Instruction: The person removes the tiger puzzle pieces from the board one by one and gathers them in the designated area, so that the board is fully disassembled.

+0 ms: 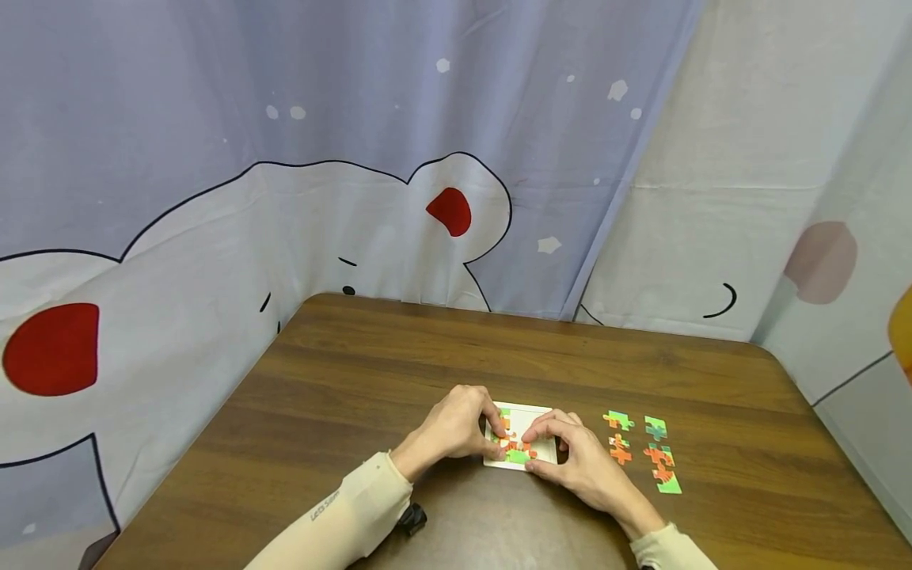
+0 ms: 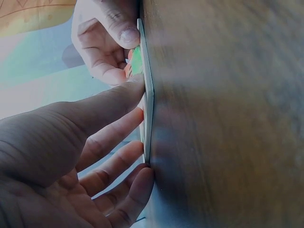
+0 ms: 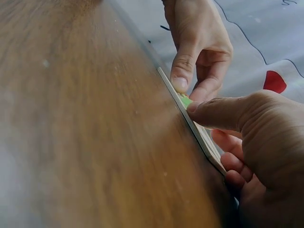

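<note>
A small white puzzle tray lies flat on the wooden table, with red, orange and green jigsaw pieces along its left and near sides. At its left edge, my left hand holds the tray, fingers at the rim and thumb bent over the near pieces. From the right comes my right hand, its thumb and index finger pinching a green-and-red puzzle piece at the near side. In the left wrist view, green of that piece shows between the fingers. Fingertips cover parts of the other pieces.
Several loose puzzle pieces lie right of the tray, among them a green corner-like piece and a green-and-blue one. The brown table meets a printed curtain behind.
</note>
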A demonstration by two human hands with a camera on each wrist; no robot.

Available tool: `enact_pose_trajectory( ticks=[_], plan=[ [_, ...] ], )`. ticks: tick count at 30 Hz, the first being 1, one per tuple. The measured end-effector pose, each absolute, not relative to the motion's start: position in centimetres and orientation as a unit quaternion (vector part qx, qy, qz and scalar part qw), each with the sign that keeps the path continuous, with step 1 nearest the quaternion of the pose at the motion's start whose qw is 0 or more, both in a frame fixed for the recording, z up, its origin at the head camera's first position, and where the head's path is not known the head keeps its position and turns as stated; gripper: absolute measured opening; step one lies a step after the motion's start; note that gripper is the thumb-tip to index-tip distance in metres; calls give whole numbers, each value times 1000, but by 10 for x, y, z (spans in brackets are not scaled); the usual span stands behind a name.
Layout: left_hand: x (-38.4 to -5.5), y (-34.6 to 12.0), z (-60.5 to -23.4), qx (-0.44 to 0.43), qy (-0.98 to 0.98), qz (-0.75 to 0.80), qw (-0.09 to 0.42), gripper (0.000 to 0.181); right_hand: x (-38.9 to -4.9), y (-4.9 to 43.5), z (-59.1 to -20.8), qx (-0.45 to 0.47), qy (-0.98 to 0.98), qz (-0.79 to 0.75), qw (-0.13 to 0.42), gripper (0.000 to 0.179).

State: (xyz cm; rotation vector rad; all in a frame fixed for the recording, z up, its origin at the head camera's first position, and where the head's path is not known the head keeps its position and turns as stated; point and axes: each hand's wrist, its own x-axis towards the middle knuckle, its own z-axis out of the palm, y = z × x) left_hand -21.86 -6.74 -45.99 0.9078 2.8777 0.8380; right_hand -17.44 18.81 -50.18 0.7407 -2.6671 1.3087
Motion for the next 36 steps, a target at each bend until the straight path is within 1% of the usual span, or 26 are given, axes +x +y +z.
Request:
enact_pose_trajectory(
  ticks=[6, 13, 27, 32, 36],
  plan=[
    [-219, -66, -459, 292, 920, 262, 4, 25, -176, 196, -498, 277, -850, 447, 23, 28],
    [-219, -65, -458, 289, 922, 259, 6, 25, -177, 197, -495, 248, -848, 468, -21, 25],
    [-218, -66, -456, 294, 920, 260, 0, 24, -181, 198, -497, 233, -836, 496, -19, 22],
    [-217, -67, -457, 292, 921, 259, 4, 24, -182, 202, -499, 225, -810, 540, -26, 21],
    [-217, -67, -458, 289, 921, 262, 8, 25, -181, 211, -496, 205, -789, 578, -34, 23]
  ],
)
